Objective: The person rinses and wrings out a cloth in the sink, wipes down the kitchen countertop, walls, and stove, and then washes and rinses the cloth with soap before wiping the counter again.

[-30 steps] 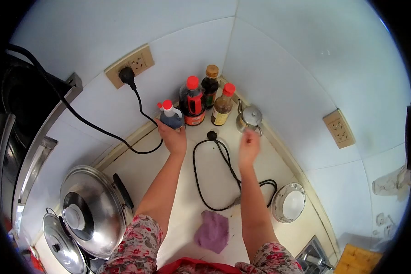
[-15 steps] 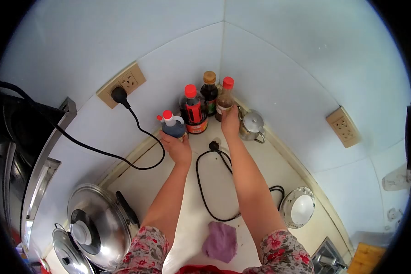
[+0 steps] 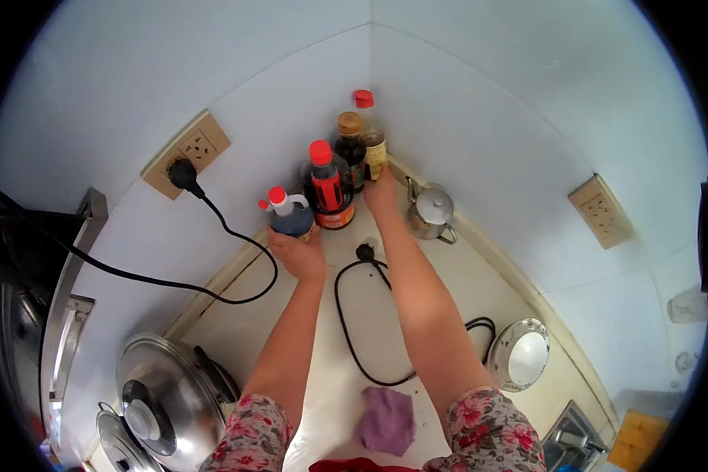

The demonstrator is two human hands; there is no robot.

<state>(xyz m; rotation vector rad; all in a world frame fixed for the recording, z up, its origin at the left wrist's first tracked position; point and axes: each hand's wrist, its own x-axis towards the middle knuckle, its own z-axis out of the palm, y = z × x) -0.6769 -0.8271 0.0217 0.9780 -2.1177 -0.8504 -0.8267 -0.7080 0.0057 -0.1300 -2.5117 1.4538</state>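
A pale corner counter (image 3: pixel 291 318) with bottles (image 3: pixel 327 189), metal teapot (image 3: pixel 431 212), coiled black cord (image 3: pixel 343 316), purple cloth (image 3: pixel 387 422) and bowl (image 3: pixel 521 355).

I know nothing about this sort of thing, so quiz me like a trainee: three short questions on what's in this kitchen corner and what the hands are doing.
1. What is the person's left hand holding?
A) The metal teapot
B) The handled bottle
C) The patterned bowl
2. True or false: one black plug is in a wall socket, while a second plug lies on the counter.
3. Fill in the colour: the right hand is on the corner bottle, whose cap is ____.

Key: 1. B; 2. true; 3. red.
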